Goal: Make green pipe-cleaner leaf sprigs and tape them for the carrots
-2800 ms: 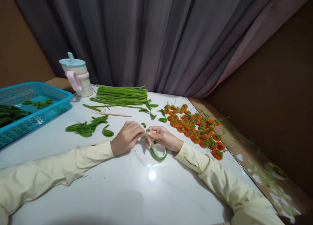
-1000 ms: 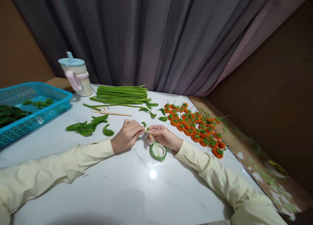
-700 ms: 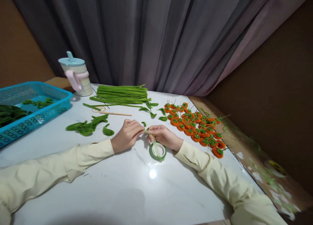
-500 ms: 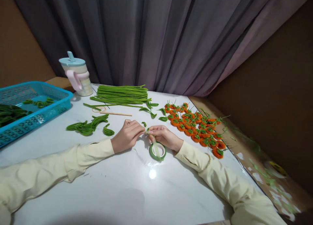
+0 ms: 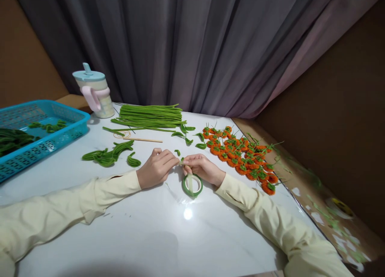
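Observation:
My left hand (image 5: 158, 168) is closed, thumb and fingertips pinched together at the middle of the table. Facing it, my right hand (image 5: 206, 169) also pinches, fingertips nearly touching the left. A small green piece (image 5: 182, 159) shows between the fingertips; its kind is mostly hidden. From my right fingers a pale green strip of tape runs down to a roll of green tape (image 5: 184, 185), which hangs or rests just below them. Beyond the fingertips lies a small green fuzzy leaf (image 5: 177, 152). Bent green pipe-cleaner leaves (image 5: 104, 157) lie left of my left hand.
Orange fuzzy flowers (image 5: 236, 162) with green centres cover the right side. At the back lies a bundle of green pipe cleaners (image 5: 150, 114), with a thin wooden stick (image 5: 147, 140) before it. A blue basket (image 5: 64, 134) and a lidded cup (image 5: 104, 106) stand left.
The tape roll has swung slightly left and up, and the strip above it looks shorter. Both hands stay almost in place, still pinching.

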`<action>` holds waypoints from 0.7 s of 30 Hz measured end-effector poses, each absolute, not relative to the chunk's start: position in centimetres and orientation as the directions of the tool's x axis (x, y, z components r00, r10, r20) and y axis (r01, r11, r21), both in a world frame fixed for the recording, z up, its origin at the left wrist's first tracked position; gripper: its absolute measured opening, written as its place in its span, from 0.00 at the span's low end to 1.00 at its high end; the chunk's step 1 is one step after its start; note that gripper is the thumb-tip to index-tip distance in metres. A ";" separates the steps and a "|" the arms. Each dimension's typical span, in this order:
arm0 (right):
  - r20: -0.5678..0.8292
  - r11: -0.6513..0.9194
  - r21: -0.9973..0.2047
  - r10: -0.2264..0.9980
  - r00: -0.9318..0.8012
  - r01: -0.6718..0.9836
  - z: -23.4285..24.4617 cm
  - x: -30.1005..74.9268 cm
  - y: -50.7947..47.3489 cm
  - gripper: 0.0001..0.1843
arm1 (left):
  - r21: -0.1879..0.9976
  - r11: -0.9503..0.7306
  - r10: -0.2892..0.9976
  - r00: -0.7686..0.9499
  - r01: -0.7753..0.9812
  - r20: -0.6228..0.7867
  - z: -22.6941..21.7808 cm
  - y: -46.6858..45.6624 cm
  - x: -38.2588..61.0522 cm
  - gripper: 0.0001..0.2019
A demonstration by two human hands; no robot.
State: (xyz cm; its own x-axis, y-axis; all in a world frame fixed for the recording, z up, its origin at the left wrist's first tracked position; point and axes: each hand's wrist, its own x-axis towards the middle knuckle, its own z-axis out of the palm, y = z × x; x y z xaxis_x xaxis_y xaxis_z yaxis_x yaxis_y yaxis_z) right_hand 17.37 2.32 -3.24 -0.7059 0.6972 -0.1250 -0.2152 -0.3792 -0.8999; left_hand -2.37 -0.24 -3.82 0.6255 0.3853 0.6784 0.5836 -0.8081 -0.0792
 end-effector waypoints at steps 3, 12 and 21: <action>-0.122 -0.379 -0.898 0.704 -0.700 -0.225 -3.3 17.4 2.3 0.09 | -0.148 -0.800 0.346 0.649 0.581 0.677 -4.1 -0.1 -2.5 0.13; -0.107 -0.351 -0.908 0.722 -0.683 -0.228 -3.3 17.4 2.1 0.09 | -0.030 -0.804 0.423 0.607 0.593 0.672 -3.9 -0.1 -2.4 0.11; -0.051 -0.257 -0.943 0.739 -0.672 -0.211 -3.3 17.1 1.7 0.12 | 0.482 -0.693 0.706 0.370 0.535 0.604 -4.0 -0.4 -1.6 0.08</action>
State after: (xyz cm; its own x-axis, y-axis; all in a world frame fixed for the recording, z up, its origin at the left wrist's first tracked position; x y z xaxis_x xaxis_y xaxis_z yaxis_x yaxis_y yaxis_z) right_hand 17.08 1.66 -3.28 -0.6719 0.7389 -0.0506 -0.2111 -0.2565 -0.9432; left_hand -1.60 -0.39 -3.97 0.3703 0.7061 0.6036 0.5355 -0.6932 0.4824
